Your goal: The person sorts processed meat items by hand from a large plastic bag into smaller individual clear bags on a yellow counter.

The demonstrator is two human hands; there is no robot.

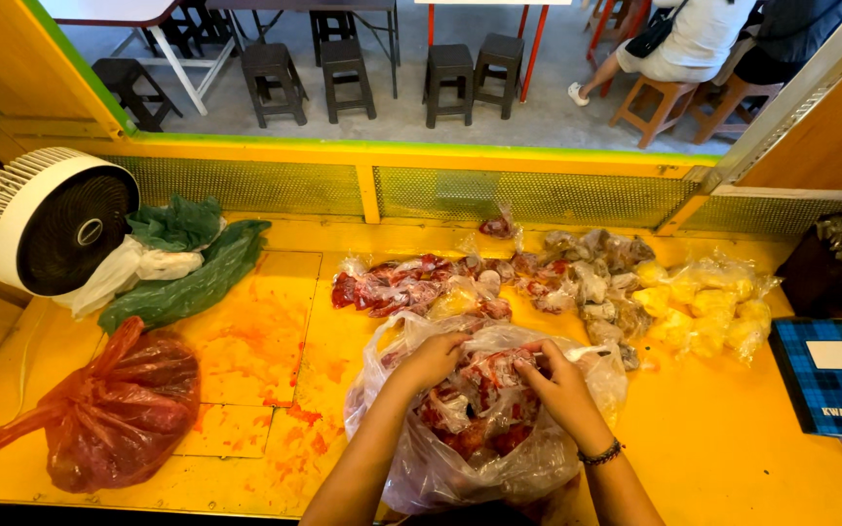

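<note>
A large clear plastic bag (pixel 440 468) full of small red sauce packets lies on the yellow counter (pixel 723 458) in front of me. My left hand (pixel 433 358) reaches into the bag's open mouth, fingers curled on the plastic and packets. My right hand (pixel 559 382), with a dark bead bracelet at the wrist, is also inside the mouth, fingers closed on a small red-and-clear packet (pixel 499 375). Behind the bag lie rows of small tied packets: red ones (pixel 392 284), brownish ones (pixel 596 278) and yellow ones (pixel 713 307).
A white round fan (pixel 46 222) stands at the left, with green and white plastic bags (pixel 182 258) beside it. A tied red bag (pixel 114 414) lies front left. Red stains mark the counter. A blue plaid notebook (pixel 835 375) lies right. Stools and seated people beyond the ledge.
</note>
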